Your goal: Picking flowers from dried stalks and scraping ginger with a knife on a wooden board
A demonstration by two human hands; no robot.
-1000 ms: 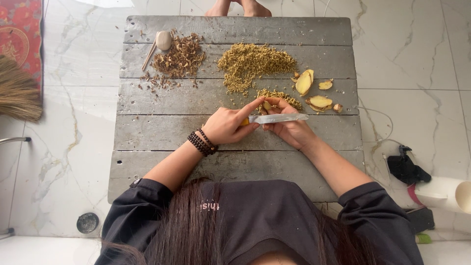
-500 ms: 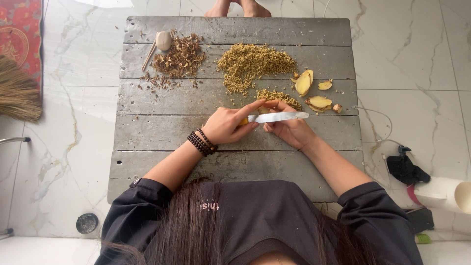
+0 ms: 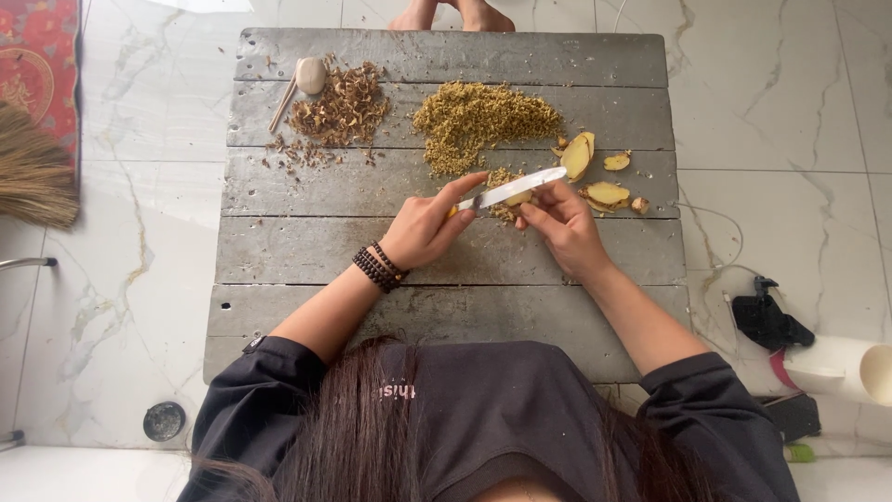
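Far left on the floor: a straw broom [image 3: 32, 172] and the edge of a red rug [image 3: 42, 65]. Grey plank counter [image 3: 307, 251] sits mid-frame. Far-left part of it: a small wooden spoon [image 3: 302, 79] touching a pile of brown dried shreds [image 3: 339, 112]. Right of that, a heap of yellow-green chopped bits [image 3: 478, 116].

Your left hand [image 3: 423, 232], beaded bracelet [image 3: 376, 268] at the wrist, has its fingers [image 3: 465, 191] closed on the near-left end of the knife [image 3: 516, 189]; the grip itself is mostly hidden. The blade runs right and slightly far, over a small chopped pile [image 3: 502, 177].

Your right hand [image 3: 562, 228] pinches a ginger piece [image 3: 518, 198] just under the blade, fingers closed on it, touching the knife.

Right of the hands: ginger slices [image 3: 595, 172] near the blade tip, apart from it. Far right on the floor: a black object [image 3: 767, 321] and a white cup [image 3: 850, 367].
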